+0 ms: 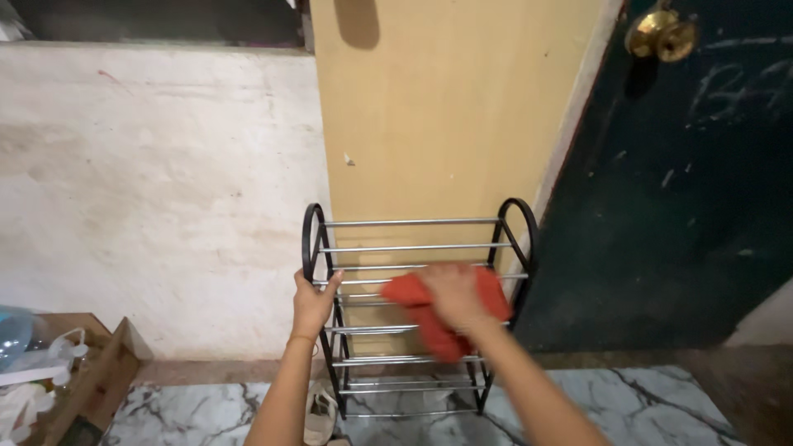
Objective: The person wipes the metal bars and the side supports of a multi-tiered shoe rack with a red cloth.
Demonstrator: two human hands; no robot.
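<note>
My left hand (312,302) is clamped on the left end frame of the shoe rack (417,248), fingers wrapped round the black upright just below its rounded top. My right hand (453,294) is pressed flat, palm down, on a red cloth (429,330); fingers look spread over it, not curled. The cloth sits on the chrome rails of the rack's upper tier, right of centre, with a fold hanging down through toward the tier below. The hands are apart, one at each side of the rack.

The rack is black-framed with chrome cross rails, several tiers, upright, standing on a marbled floor (644,405). It's backed against a tan panel (446,107), touching or just off it, can't tell which. A dark green door (686,206) with a brass knob (661,35) is just right of the rack. A white plastered wall (157,190) is to the left. A pale shoe (320,417) lies on the floor by the rack's left foot. An open cardboard box (103,372) sits at far left, well apart from the rack.
</note>
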